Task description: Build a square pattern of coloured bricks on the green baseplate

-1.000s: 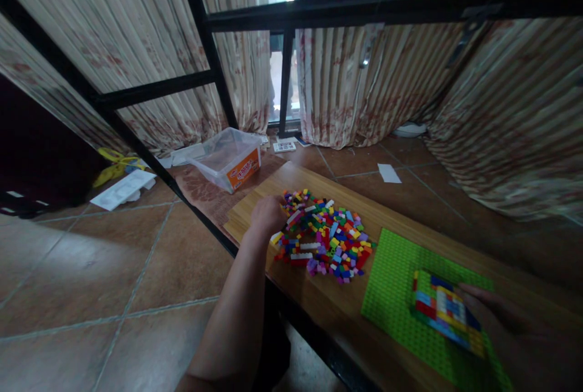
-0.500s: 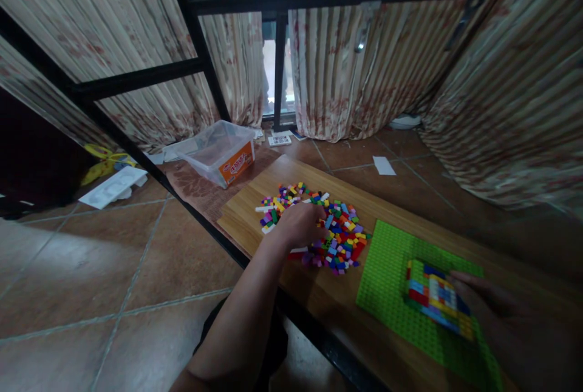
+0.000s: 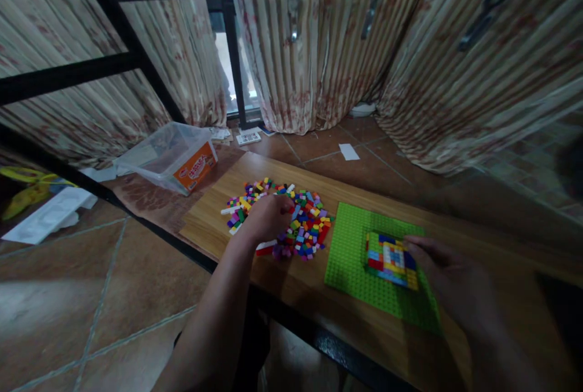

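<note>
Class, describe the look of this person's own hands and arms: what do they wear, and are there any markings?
Both the left hand and the right hand are bare, without gloves. No sleeve shows on the left forearm, and no watch or band on its wrist. The right forearm is too dim and blurred to judge finer details. No clear markings show.

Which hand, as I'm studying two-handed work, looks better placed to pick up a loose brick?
Left, I'd judge: the left hand is at the loose bricks, while the right hand holds the brick panel over the green baseplate.
</note>
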Demonstrator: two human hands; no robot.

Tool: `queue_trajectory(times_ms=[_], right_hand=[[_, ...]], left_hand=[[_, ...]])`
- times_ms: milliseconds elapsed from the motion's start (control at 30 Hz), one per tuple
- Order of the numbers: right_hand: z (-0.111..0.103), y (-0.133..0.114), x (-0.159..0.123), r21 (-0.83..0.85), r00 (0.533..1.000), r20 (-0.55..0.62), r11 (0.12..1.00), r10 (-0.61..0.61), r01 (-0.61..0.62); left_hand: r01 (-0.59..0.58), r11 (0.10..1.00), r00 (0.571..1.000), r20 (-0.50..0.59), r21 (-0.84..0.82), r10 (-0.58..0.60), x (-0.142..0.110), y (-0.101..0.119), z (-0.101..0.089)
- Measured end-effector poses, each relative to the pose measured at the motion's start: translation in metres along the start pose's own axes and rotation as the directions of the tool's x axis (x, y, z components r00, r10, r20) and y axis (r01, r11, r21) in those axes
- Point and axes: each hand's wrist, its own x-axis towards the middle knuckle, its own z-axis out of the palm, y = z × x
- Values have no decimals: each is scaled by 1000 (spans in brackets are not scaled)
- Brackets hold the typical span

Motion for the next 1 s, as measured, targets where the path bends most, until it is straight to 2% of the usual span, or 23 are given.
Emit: queue_trajectory(times_ms=[100, 167, 267, 400, 500, 667, 833, 933, 1000], right_hand=[[-1, -5, -2, 107, 999, -48, 994, -15, 20], [-2, -11, -5, 193, 997, -33, 978, -67, 72], [-2, -21, -13, 231, 968, 90, 951, -233, 207], [-2, -29, -22, 168, 887, 269, 925, -375, 340], [0, -29, -23, 164, 868, 296, 917, -398, 365], [0, -27, -22, 204, 870, 291, 914, -398, 350], [1, -27, -21, 240, 850, 278, 889, -448, 390], [4, -20, -18, 167, 849, 240, 882, -471, 441], [7, -14, -15, 68, 852, 202, 875, -483, 480]], left_hand=[[-87, 952, 995, 27, -293, 99, 1, 7, 3], [-84, 833, 988, 61, -547, 140, -1, 20, 15], [36, 606, 973, 168, -795, 161, -5, 47, 44], [238, 345, 933, 312, -908, 178, -10, 76, 82], [327, 250, 908, 377, -911, 184, -12, 83, 95], [367, 228, 881, 415, -902, 228, -12, 83, 95], [400, 204, 867, 441, -893, 233, -12, 82, 99], [348, 282, 900, 402, -894, 166, -10, 81, 105], [259, 410, 942, 322, -875, 93, -7, 79, 109]])
